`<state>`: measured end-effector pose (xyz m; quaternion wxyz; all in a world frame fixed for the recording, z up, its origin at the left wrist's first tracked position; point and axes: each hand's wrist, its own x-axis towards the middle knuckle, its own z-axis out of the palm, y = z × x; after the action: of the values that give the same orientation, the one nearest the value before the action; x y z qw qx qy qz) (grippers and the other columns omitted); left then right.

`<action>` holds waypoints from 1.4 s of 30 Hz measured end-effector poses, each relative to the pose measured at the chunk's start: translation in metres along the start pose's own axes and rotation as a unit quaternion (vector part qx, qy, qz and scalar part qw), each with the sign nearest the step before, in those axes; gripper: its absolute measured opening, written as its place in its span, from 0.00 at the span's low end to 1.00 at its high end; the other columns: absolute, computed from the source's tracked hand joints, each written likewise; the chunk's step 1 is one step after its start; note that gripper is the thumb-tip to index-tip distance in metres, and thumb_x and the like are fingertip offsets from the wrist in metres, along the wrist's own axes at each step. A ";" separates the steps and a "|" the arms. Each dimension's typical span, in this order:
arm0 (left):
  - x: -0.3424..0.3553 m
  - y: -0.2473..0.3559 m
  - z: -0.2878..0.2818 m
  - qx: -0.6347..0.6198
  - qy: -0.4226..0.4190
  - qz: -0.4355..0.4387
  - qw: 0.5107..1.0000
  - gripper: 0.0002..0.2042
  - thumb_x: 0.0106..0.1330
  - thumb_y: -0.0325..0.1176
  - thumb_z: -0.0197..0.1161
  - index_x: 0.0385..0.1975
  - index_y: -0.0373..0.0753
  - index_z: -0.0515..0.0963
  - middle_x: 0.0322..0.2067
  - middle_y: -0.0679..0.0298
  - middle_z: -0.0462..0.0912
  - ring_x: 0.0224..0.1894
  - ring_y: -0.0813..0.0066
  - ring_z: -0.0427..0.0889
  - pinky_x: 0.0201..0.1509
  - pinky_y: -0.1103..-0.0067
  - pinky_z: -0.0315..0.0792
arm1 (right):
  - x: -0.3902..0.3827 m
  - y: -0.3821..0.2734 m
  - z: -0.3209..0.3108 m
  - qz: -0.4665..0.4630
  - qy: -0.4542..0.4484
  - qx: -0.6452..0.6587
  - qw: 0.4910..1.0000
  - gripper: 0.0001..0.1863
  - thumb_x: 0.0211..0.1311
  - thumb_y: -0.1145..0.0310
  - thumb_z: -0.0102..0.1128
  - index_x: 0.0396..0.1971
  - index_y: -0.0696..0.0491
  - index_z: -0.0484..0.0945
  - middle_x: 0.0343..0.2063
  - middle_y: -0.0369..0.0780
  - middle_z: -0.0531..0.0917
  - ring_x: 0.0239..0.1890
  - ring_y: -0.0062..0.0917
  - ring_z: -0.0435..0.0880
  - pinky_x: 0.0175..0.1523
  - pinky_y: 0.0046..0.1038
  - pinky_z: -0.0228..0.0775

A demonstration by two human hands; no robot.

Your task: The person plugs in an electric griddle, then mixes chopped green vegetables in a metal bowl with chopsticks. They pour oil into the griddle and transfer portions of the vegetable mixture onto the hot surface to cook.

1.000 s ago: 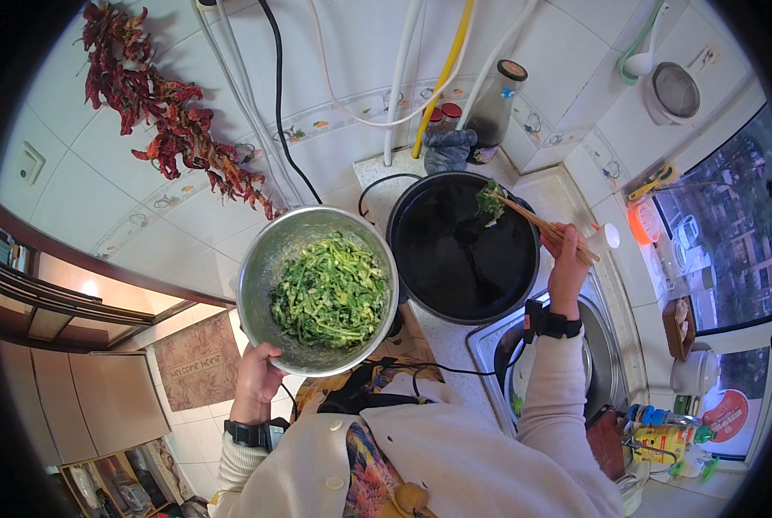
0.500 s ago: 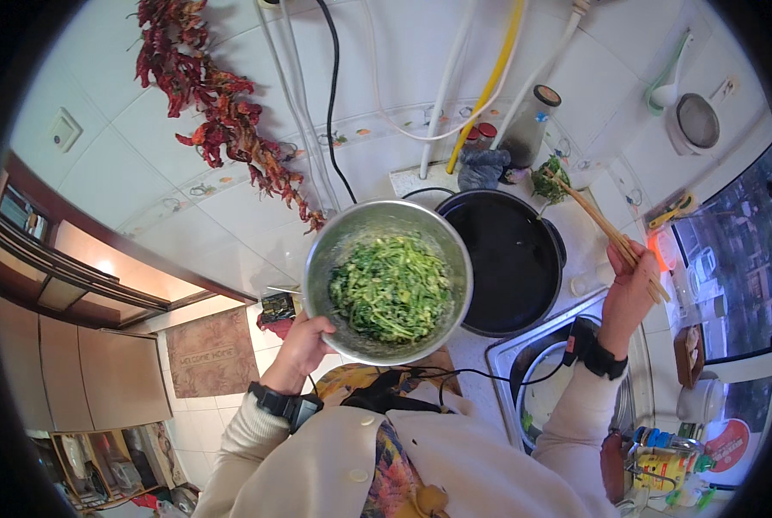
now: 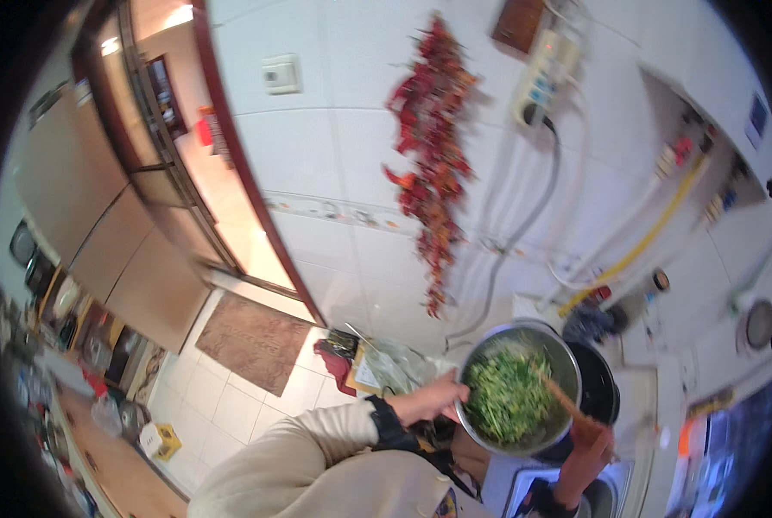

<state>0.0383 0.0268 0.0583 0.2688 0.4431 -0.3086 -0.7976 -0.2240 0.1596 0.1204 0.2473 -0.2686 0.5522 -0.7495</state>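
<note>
A steel mixing bowl (image 3: 567, 369) is held up by its near-left rim in my left hand (image 3: 433, 398), fingers closed on the edge. Chopped leafy greens (image 3: 505, 397) fill much of it, with a pale coating on them. My right hand (image 3: 586, 456) grips long wooden chopsticks (image 3: 562, 397) whose tips reach into the greens. Partly covered by the bowl, a black pot (image 3: 603, 386) stands on the counter behind and to the right.
A sink (image 3: 615, 483) lies below my right hand. Dried red chillies (image 3: 438, 164) hang on the tiled wall near a power strip (image 3: 546, 76). A glass jar (image 3: 643, 298) and a dark bag (image 3: 589, 321) stand at the back. A brown mat (image 3: 256, 341) lies on the floor.
The view has swung left. The bowl now overlaps the black pot more, and the chopsticks have come from right of the pot into the greens.
</note>
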 end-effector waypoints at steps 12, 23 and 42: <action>0.000 -0.003 0.003 0.008 -0.017 0.004 1.000 0.31 0.51 0.27 0.51 0.57 0.34 0.50 0.30 0.53 0.74 0.18 0.64 0.81 0.20 0.71 0.80 | -0.007 0.035 -0.006 -0.034 -0.157 -0.172 0.972 0.19 0.71 0.59 0.38 0.37 0.62 0.71 0.37 0.46 0.80 0.40 0.34 0.82 0.46 0.32 0.76; -0.012 0.007 0.007 0.022 -0.037 0.032 0.999 0.30 0.53 0.27 0.51 0.58 0.35 0.50 0.34 0.54 0.73 0.23 0.62 0.82 0.23 0.70 0.81 | -0.010 0.031 0.003 0.032 -0.112 -0.100 0.988 0.21 0.70 0.57 0.43 0.39 0.62 0.72 0.36 0.47 0.81 0.40 0.34 0.82 0.44 0.31 0.75; -0.010 0.004 0.003 0.041 -0.042 0.042 0.997 0.31 0.55 0.29 0.51 0.60 0.37 0.48 0.32 0.52 0.76 0.19 0.67 0.81 0.20 0.73 0.80 | -0.009 0.033 -0.001 0.013 -0.125 -0.101 0.987 0.21 0.70 0.57 0.42 0.37 0.62 0.72 0.35 0.46 0.81 0.39 0.34 0.82 0.42 0.31 0.76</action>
<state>0.0404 0.0321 0.0677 0.2700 0.4065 -0.3705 -0.7903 -0.2150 0.1575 0.0875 0.2960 -0.3767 0.5930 -0.6471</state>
